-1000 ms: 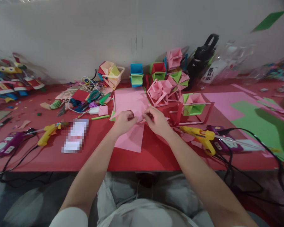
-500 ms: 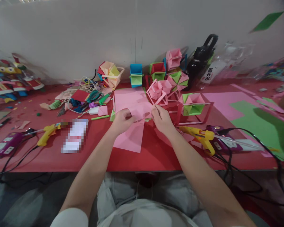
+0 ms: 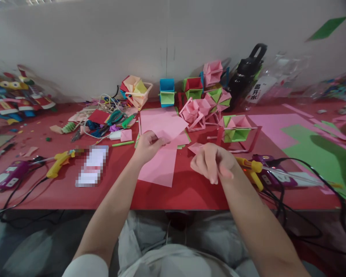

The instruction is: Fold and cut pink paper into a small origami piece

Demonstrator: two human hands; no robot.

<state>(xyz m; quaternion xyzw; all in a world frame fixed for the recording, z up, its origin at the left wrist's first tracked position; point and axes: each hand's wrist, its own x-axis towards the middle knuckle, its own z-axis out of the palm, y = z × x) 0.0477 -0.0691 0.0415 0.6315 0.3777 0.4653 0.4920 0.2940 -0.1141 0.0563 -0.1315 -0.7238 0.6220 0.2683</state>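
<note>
My left hand (image 3: 146,147) pinches a corner of a pink paper sheet (image 3: 168,129) and holds it a little above the red table (image 3: 190,188). My right hand (image 3: 212,161) hovers to the right of it, off the paper, with fingers loosely curled downward and nothing in them. A second pink sheet (image 3: 159,166) lies flat under my left hand. A small pink paper piece (image 3: 195,147) lies just beyond my right hand. A yellow glue gun (image 3: 252,169) rests right beside my right hand.
Folded paper boxes in pink, green, blue and red (image 3: 203,102) crowd the back of the table. Another yellow glue gun (image 3: 57,162) and purple devices (image 3: 8,174) lie at left. Black cables (image 3: 305,181) run at right. Scissors and scraps (image 3: 109,119) sit at back left.
My right hand let go of the pink sheet and moved right and toward me, near the glue gun. My left hand keeps hold of the sheet.
</note>
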